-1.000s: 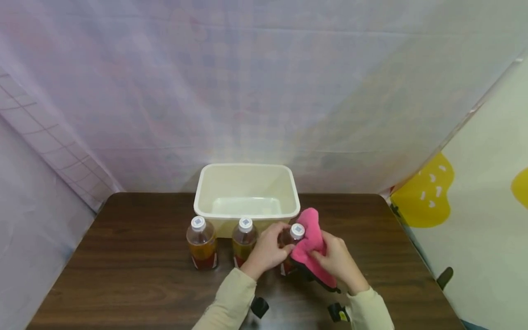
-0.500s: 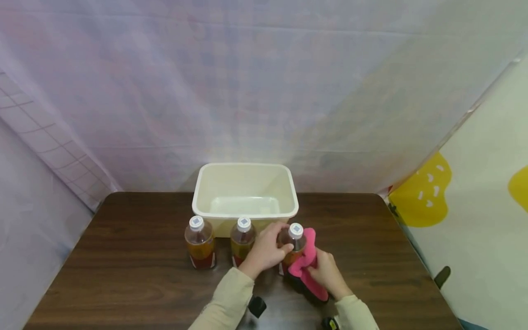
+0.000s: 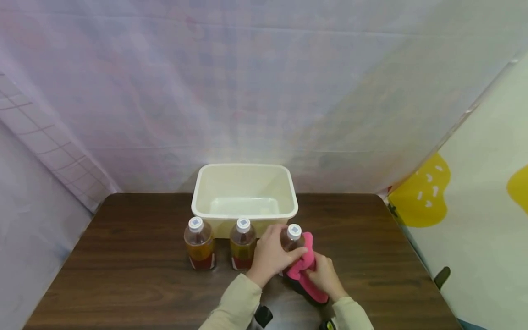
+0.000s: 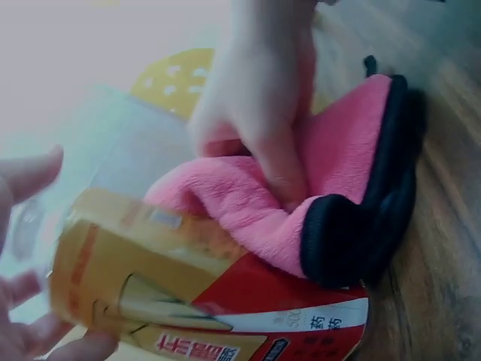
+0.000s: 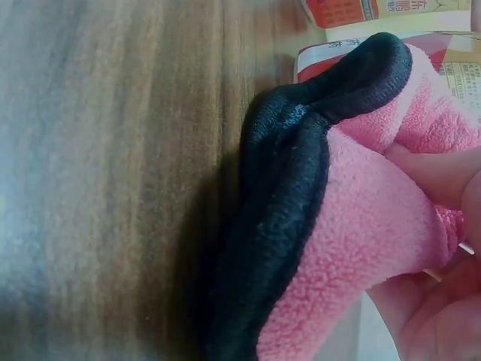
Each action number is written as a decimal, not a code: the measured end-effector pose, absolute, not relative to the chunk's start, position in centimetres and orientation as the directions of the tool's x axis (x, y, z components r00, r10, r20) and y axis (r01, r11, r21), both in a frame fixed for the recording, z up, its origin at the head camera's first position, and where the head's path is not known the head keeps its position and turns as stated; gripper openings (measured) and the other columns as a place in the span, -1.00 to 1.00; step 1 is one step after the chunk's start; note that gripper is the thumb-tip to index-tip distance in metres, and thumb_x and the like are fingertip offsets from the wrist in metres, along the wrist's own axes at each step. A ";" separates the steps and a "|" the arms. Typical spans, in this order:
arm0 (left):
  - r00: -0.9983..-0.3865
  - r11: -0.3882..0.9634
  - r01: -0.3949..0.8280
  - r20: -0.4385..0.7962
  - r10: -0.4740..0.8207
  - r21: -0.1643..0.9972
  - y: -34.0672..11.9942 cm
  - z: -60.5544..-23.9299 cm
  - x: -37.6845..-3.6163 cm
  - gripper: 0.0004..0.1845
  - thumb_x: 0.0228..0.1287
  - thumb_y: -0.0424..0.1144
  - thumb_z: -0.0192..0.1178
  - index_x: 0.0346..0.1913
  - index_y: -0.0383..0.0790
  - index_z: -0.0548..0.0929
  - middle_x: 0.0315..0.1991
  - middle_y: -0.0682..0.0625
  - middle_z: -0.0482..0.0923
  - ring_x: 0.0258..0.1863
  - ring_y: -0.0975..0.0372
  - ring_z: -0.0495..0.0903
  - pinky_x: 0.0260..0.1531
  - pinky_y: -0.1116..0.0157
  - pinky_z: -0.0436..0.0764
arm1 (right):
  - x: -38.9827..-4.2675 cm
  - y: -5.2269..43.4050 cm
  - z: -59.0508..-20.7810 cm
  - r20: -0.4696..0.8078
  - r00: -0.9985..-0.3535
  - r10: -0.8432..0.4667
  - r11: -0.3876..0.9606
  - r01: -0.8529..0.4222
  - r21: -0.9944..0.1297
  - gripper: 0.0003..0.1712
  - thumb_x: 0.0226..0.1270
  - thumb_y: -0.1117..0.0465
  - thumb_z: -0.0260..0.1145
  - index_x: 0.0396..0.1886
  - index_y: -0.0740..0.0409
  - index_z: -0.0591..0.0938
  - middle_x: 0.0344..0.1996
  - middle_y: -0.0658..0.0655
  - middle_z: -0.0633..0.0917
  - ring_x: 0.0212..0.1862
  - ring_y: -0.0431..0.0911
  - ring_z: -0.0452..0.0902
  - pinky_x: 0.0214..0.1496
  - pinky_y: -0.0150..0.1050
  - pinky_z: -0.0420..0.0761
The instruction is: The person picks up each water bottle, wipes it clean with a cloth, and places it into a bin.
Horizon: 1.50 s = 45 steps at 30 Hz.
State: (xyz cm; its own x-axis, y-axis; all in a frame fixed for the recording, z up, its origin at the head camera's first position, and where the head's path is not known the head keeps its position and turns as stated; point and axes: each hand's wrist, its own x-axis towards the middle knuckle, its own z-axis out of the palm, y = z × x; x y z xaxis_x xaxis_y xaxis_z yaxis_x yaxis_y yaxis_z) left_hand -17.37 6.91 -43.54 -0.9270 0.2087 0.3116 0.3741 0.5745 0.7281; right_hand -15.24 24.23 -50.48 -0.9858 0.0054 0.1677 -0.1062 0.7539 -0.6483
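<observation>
Left hand (image 3: 270,254) grips the right bottle (image 3: 292,243) of 3 while right hand (image 3: 323,275) presses a pink cloth (image 3: 304,274) against it

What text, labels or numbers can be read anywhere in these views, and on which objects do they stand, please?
"500": small print on the white band of the held bottle's label, left wrist view.
Chinese characters, white on red, on the same label: cut off and tilted, not surely readable.
Fine print on that label in the right wrist view: blurred, unreadable.
Square marks on the three white caps: too small to read.
Tub and pink cloth: no text.
</observation>
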 end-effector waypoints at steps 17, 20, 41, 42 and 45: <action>-0.914 0.512 0.404 0.353 0.198 0.758 7.2 -44.0 -17.2 -0.48 -0.15 -0.05 0.42 -0.08 -0.18 0.54 -0.17 -0.05 0.40 -0.20 0.14 0.49 -0.11 0.22 0.52 | -13.3 26.2 -46.4 0.174 -0.981 0.088 0.713 -0.060 -0.699 -0.77 -0.18 0.47 0.42 -0.43 0.28 0.60 -0.57 0.09 0.61 -0.54 -0.20 0.39 -0.53 -0.38 0.46; -0.910 0.501 0.415 0.352 0.221 0.759 7.0 -43.9 -17.3 -0.49 -0.16 -0.10 0.41 -0.06 -0.17 0.58 -0.18 -0.05 0.41 -0.20 0.14 0.48 -0.11 0.23 0.51 | -13.1 26.4 -45.4 0.175 -0.979 0.104 0.704 -0.052 -0.709 -0.78 -0.16 0.48 0.41 -0.44 0.27 0.59 -0.59 0.08 0.59 -0.54 -0.20 0.38 -0.52 -0.39 0.45; -0.883 0.469 0.432 0.257 0.392 0.770 5.5 -42.4 -17.9 -0.59 0.00 -0.32 0.26 -0.01 -0.31 0.53 -0.11 -0.13 0.52 -0.16 0.13 0.50 -0.14 0.26 0.53 | -14.6 25.4 -40.0 0.183 -0.977 -0.109 0.677 -0.208 -0.706 -0.68 -0.05 0.37 0.41 -0.23 0.27 0.57 -0.59 0.04 0.51 -0.54 -0.20 0.35 -0.53 -0.37 0.43; -0.883 0.468 0.435 0.261 0.391 0.769 5.5 -42.4 -17.9 -0.59 0.01 -0.30 0.26 -0.01 -0.31 0.53 -0.11 -0.13 0.52 -0.15 0.13 0.51 -0.11 0.24 0.53 | -14.8 25.3 -39.9 0.174 -0.978 -0.114 0.677 -0.205 -0.707 -0.67 -0.04 0.36 0.41 -0.21 0.28 0.57 -0.56 0.05 0.53 -0.52 -0.19 0.36 -0.51 -0.37 0.44; -0.880 0.470 0.445 0.273 0.390 0.763 5.6 -42.5 -17.9 -0.59 0.04 -0.27 0.27 -0.01 -0.31 0.52 -0.10 -0.13 0.52 -0.11 0.12 0.51 -0.06 0.21 0.51 | -15.0 25.0 -39.7 0.166 -0.977 -0.132 0.680 -0.211 -0.702 -0.65 -0.04 0.36 0.41 -0.19 0.27 0.57 -0.49 0.07 0.59 -0.48 -0.16 0.40 -0.46 -0.37 0.47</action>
State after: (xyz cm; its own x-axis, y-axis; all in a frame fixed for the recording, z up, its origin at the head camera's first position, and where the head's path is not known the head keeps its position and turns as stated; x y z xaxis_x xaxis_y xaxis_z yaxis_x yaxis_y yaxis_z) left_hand -17.90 5.59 -42.52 -0.8795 0.3896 0.2733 0.4449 0.4695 0.7626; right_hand -15.03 25.03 -39.67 -0.9773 -0.1319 0.1657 -0.2108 0.6803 -0.7019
